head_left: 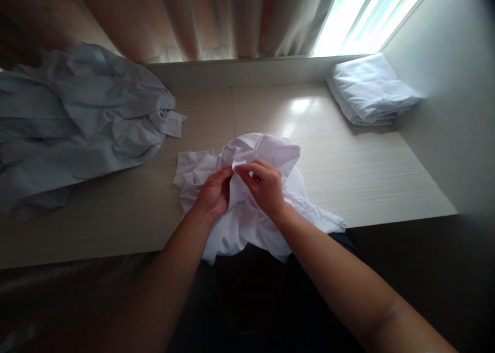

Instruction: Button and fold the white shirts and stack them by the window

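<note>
A crumpled white garment lies bunched at the front edge of the table, part of it hanging over toward my lap. My left hand grips a fold of it, thumb pressed on the cloth. Close beside it, my right hand pinches the same raised edge between thumb and fingertips. The fingertips of both hands almost meet there. Whether a button or other small part sits between them I cannot make out.
On the left of the pale wooden table lies a loose heap of white garments, a collar or cuff at its right end. A folded white stack rests in the back right corner by the wall. Behind hang curtains beside a bright window.
</note>
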Demonstrator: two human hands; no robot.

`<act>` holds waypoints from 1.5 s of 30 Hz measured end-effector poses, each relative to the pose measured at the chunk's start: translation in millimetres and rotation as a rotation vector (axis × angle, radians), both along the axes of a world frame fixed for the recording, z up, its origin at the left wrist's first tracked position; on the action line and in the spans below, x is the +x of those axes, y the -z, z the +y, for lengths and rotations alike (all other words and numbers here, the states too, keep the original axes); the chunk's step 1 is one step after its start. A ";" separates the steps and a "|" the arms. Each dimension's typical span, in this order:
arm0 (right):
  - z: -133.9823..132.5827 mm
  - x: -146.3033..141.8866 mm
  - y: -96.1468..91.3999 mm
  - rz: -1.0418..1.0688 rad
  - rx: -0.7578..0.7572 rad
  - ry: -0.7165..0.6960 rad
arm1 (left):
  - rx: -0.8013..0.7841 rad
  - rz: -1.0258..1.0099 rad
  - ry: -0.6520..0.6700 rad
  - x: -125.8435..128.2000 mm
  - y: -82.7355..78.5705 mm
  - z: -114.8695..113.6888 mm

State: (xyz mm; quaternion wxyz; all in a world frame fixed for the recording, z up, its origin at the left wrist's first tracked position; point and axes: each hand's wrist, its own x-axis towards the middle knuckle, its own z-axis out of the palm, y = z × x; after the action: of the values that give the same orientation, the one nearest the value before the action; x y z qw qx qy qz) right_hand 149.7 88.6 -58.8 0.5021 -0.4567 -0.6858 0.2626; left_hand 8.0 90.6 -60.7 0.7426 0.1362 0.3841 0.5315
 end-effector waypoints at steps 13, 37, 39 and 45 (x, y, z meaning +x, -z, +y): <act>2.0 0.9 -1.1 0.035 -0.024 0.013 | 0.016 0.018 0.032 2.1 -1.2 -1.7; 9.9 -0.2 5.1 0.189 -0.281 -0.105 | 0.186 0.369 -0.214 11.5 13.0 -1.6; 13.1 0.5 6.6 0.266 -0.369 -0.158 | 0.189 0.404 -0.215 10.8 14.4 -1.4; 19.7 2.9 12.4 0.376 -0.432 -0.220 | 0.218 0.432 -0.189 9.5 14.1 -3.3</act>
State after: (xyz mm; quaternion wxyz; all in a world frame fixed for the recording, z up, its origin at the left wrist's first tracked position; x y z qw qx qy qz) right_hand 152.6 108.4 -71.2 0.4800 -0.4193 -0.5544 0.5351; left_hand 17.5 87.3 -74.8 0.5714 0.2894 0.4852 0.5953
